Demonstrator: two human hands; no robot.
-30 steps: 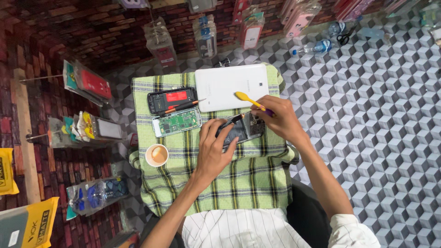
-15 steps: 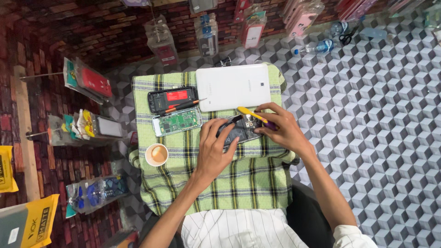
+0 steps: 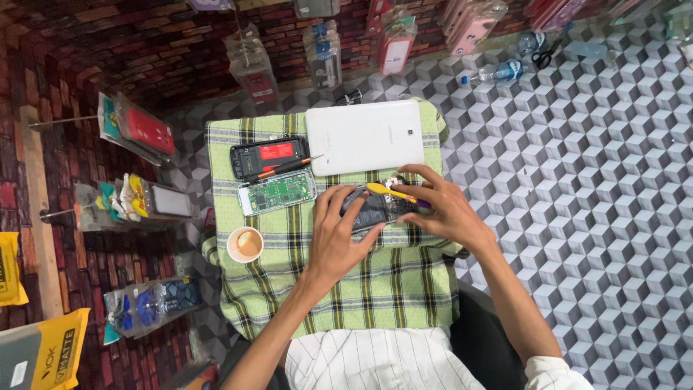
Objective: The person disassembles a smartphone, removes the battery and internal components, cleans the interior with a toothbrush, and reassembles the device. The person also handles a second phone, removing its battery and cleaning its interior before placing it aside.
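Note:
An opened dark phone (image 3: 377, 208) lies on a green plaid cloth (image 3: 375, 289) covering a small table. My left hand (image 3: 338, 235) presses on the phone's left side with its fingers spread. My right hand (image 3: 440, 209) holds a yellow pry tool (image 3: 390, 192) whose tip lies over the phone's top. Left of the phone lie a green circuit board in a frame (image 3: 278, 191) and a black phone housing with a red battery (image 3: 268, 155), with a screwdriver (image 3: 285, 168) across them. A white tablet (image 3: 364, 136) lies face down behind the phone.
A small paper cup of tea (image 3: 245, 243) stands at the cloth's left edge. Packaged phone accessories hang on the brick-pattern wall (image 3: 130, 130) to the left and at the top. A water bottle (image 3: 498, 72) and scissors (image 3: 545, 54) lie on the cube-patterned floor.
My right hand has brought the yellow tool down from above the tablet's edge onto the phone. My left hand has stayed on the phone.

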